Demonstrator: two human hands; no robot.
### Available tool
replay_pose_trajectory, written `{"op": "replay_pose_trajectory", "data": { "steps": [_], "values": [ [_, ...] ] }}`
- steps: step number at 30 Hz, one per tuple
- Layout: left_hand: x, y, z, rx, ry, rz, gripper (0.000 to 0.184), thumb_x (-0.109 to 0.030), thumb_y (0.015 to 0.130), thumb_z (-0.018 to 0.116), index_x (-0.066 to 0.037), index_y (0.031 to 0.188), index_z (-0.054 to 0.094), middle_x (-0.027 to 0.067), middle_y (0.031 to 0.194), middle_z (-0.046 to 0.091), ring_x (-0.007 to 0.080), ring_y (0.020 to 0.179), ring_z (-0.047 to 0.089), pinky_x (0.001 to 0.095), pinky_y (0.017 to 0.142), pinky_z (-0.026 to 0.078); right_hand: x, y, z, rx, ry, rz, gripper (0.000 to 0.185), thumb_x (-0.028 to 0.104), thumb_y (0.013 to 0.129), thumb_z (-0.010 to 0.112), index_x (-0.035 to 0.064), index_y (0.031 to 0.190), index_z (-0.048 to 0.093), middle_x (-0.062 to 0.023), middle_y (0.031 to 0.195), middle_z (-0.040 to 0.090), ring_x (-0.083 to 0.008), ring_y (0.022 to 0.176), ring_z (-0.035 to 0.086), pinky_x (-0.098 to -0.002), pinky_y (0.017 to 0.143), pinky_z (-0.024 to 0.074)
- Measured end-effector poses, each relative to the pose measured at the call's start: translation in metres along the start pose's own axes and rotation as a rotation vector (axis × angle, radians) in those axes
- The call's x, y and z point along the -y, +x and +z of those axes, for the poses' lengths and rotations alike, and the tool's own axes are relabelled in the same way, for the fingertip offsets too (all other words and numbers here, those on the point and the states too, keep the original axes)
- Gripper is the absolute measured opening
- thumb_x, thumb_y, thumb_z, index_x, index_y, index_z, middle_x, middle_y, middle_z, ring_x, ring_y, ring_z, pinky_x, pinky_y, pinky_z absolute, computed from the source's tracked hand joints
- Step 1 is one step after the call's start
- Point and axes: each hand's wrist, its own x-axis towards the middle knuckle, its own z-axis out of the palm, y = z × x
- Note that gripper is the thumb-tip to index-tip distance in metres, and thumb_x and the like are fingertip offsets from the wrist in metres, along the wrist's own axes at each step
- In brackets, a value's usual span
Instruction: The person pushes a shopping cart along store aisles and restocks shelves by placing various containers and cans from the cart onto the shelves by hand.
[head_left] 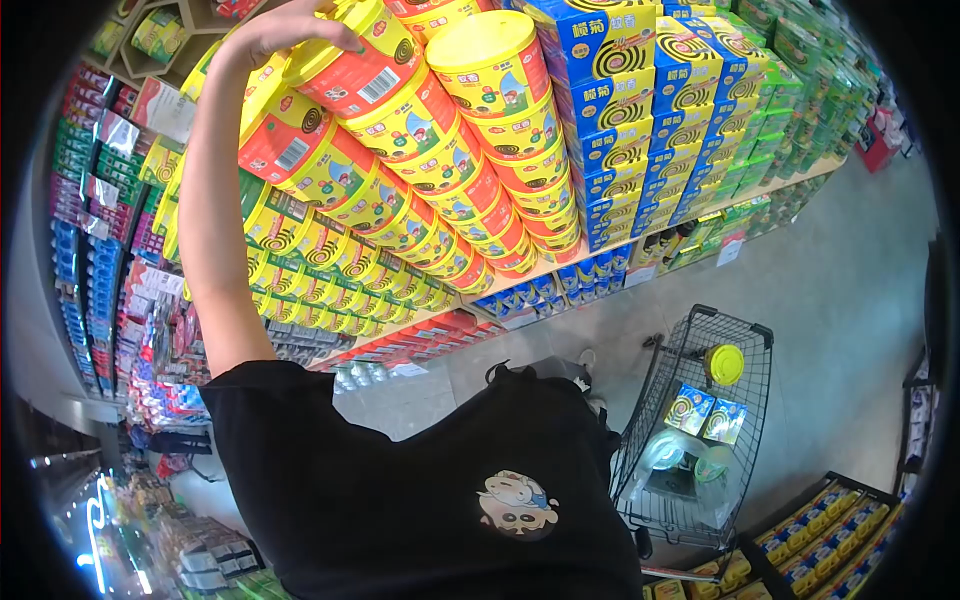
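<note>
My left hand (pixel 298 32) reaches up to the top of a stack of mosquito coil tubs. Its thumb presses near the rim of a yellow-and-red mosquito coil tub (pixel 365 75), and the fingers curl over the top, partly cut off by the frame edge. That tub sits tilted in view above other tubs of the same kind. Beside it stands another column topped by a mosquito coil tub with a yellow lid (pixel 482 45). My right hand is out of view.
Blue mosquito coil boxes (pixel 615 95) are stacked right of the tubs. A black wire shopping cart (pixel 763 400) stands at lower right, holding a yellow-lidded tub (pixel 726 364), two blue-and-yellow boxes (pixel 690 409) and a clear plastic bag (pixel 660 478). Packed shelves (pixel 95 250) line the left.
</note>
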Motion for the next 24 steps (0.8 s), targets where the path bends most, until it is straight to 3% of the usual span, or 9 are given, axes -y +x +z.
{"op": "replay_pose_trajectory", "data": {
  "steps": [5, 8, 11, 14, 17, 18, 20, 24],
  "values": [
    [0.002, 0.008, 0.004, 0.035, -0.008, 0.040, 0.103, -0.026, 0.074, 0.084, -0.020, 0.163, 0.034, 0.0279, 0.164, 0.032, 0.0393, 0.152, 0.033, 0.0513, 0.121, 0.033, -0.002, -0.006, -0.001, -0.014, 0.008, 0.009, 0.024, -0.007, 0.081, 0.055, -0.0062, 0.103, 0.063, -0.0149, 0.084, 0.065, -0.0232, 0.065, 0.068, -0.0331, 0.056, 0.0537],
    [0.027, 0.021, 0.000, 0.133, -0.208, 0.069, 0.102, -0.027, 0.074, 0.084, -0.015, 0.162, 0.035, 0.0238, 0.164, 0.036, 0.0359, 0.150, 0.037, 0.0487, 0.121, 0.034, 0.000, -0.009, -0.002, -0.016, 0.013, 0.006, 0.024, -0.007, 0.081, 0.055, -0.0061, 0.104, 0.063, -0.0151, 0.084, 0.065, -0.0235, 0.066, 0.068, -0.0332, 0.056, 0.0539],
    [0.000, 0.003, 0.006, 0.012, 0.069, 0.026, 0.100, -0.026, 0.075, 0.083, -0.012, 0.162, 0.035, 0.0210, 0.163, 0.038, 0.0312, 0.148, 0.040, 0.0460, 0.121, 0.036, -0.001, -0.011, -0.003, -0.019, 0.022, 0.004, 0.024, -0.007, 0.081, 0.055, -0.0060, 0.104, 0.062, -0.0153, 0.085, 0.065, -0.0237, 0.066, 0.068, -0.0333, 0.056, 0.0540],
    [0.000, 0.004, 0.002, 0.039, 0.064, 0.084, 0.114, -0.028, 0.067, 0.091, -0.008, 0.162, 0.031, 0.0192, 0.164, 0.038, 0.0305, 0.149, 0.040, 0.0468, 0.120, 0.037, -0.006, -0.012, -0.004, -0.027, 0.031, 0.005, 0.024, -0.007, 0.081, 0.055, -0.0059, 0.104, 0.062, -0.0155, 0.085, 0.066, -0.0240, 0.066, 0.069, -0.0334, 0.057, 0.0541],
    [0.024, 0.003, 0.019, -0.280, 0.329, 0.308, 0.064, -0.037, 0.088, 0.075, -0.005, 0.142, 0.062, 0.0226, 0.128, 0.071, 0.0315, 0.116, 0.071, 0.0428, 0.101, 0.055, -0.012, -0.019, -0.005, -0.031, 0.043, 0.014, 0.025, -0.008, 0.081, 0.055, -0.0059, 0.105, 0.061, -0.0157, 0.085, 0.066, -0.0243, 0.066, 0.069, -0.0335, 0.057, 0.0543],
    [0.031, 0.004, 0.026, -0.385, 0.438, 0.317, 0.066, -0.041, 0.083, 0.079, -0.010, 0.140, 0.065, 0.0208, 0.127, 0.072, 0.0325, 0.116, 0.071, 0.0410, 0.100, 0.055, -0.015, -0.020, -0.005, -0.030, 0.046, 0.016, 0.025, -0.008, 0.081, 0.055, -0.0059, 0.105, 0.061, -0.0158, 0.085, 0.066, -0.0244, 0.066, 0.069, -0.0335, 0.057, 0.0543],
    [0.034, -0.001, 0.043, -0.445, 0.416, 0.328, 0.065, -0.039, 0.085, 0.079, -0.011, 0.142, 0.064, 0.0211, 0.128, 0.071, 0.0347, 0.117, 0.070, 0.0428, 0.099, 0.056, -0.025, -0.021, -0.012, -0.023, 0.062, 0.019, 0.025, -0.008, 0.081, 0.055, -0.0058, 0.105, 0.061, -0.0160, 0.085, 0.066, -0.0246, 0.066, 0.069, -0.0335, 0.057, 0.0544],
    [0.034, -0.002, 0.044, -0.386, 0.359, 0.278, 0.061, -0.034, 0.091, 0.076, -0.007, 0.144, 0.061, 0.0180, 0.138, 0.067, 0.0303, 0.130, 0.063, 0.0411, 0.107, 0.050, -0.012, -0.046, -0.007, -0.046, 0.102, -0.042, 0.026, -0.007, 0.080, 0.055, -0.0056, 0.105, 0.061, -0.0153, 0.086, 0.064, -0.0234, 0.066, 0.067, -0.0330, 0.058, 0.0546]
  ]
}}
